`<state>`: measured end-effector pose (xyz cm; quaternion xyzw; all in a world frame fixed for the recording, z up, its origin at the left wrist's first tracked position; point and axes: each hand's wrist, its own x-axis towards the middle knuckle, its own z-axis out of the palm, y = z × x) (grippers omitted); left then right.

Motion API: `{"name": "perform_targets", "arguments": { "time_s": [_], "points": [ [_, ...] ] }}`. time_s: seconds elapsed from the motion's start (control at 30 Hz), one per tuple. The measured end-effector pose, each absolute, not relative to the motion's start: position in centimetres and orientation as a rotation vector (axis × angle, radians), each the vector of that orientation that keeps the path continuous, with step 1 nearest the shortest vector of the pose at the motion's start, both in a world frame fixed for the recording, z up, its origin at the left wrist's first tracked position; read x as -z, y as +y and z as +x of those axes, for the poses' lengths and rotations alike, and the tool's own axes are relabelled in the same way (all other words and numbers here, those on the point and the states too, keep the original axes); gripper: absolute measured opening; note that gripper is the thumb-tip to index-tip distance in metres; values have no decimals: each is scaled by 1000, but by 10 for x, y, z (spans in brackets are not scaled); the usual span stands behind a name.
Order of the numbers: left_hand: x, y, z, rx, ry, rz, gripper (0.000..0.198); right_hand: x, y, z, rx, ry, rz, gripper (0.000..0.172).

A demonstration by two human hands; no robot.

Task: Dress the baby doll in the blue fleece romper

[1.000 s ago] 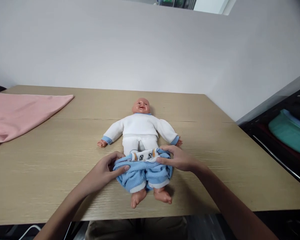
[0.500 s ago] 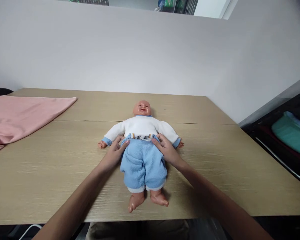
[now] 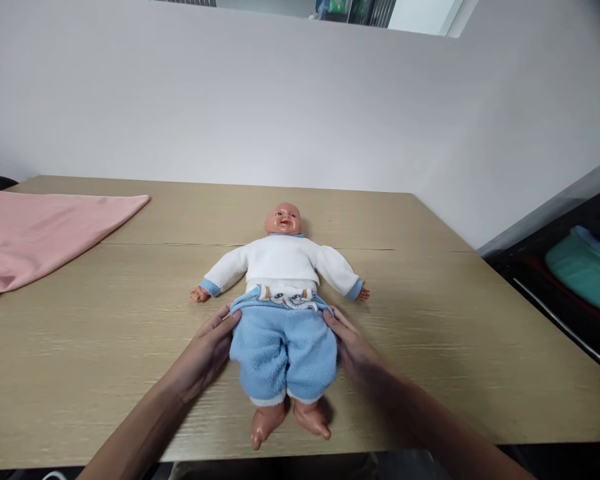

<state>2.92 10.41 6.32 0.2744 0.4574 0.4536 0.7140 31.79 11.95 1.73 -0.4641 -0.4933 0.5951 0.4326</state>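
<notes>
Two hands, the left hand (image 3: 211,348) and right hand (image 3: 354,343), grasp the sides of blue fleece trousers (image 3: 285,343) on a baby doll (image 3: 283,219) lying face-up on a wooden table (image 3: 480,333). They are on to hip level, bare feet (image 3: 267,422) showing; the waistband (image 3: 286,297) is crumpled, short of the white sweater (image 3: 283,259). Half a second ago, it sat higher, the hands closer together.

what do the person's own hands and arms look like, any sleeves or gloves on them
Both the left hand and the right hand are bare, with slim fingers and no gloves. The left forearm and right forearm look slender and show no sleeves. No watch, bracelet or marking can be made out.
</notes>
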Motion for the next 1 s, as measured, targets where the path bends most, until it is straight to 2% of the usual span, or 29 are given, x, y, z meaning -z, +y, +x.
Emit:
{"name": "perform_targets", "arguments": {
  "time_s": [0.13,0.33,0.53,0.63,0.87,1.0],
  "points": [
    [-65,114,36,-1027,986,673,48,-18,135,316,-1481,-1163,-1165,46],
    [-67,144,16,-1046,1071,1157,44,-35,171,336,-1392,-1399,-1065,37],
    [-72,163,14,-1136,1135,1268,45,-56,185,323,-1304,-1509,-1062,28],
    [-71,173,16,-1200,1140,1246,46,-61,194,311,-1263,-1488,-1054,30],
    [-55,191,14,-1064,1089,1158,47,-46,213,303,-1240,-1366,-1159,47],
    [-51,184,12,-1061,1209,1385,38,-40,198,315,-1162,-1403,-1222,44]
  ]
}}
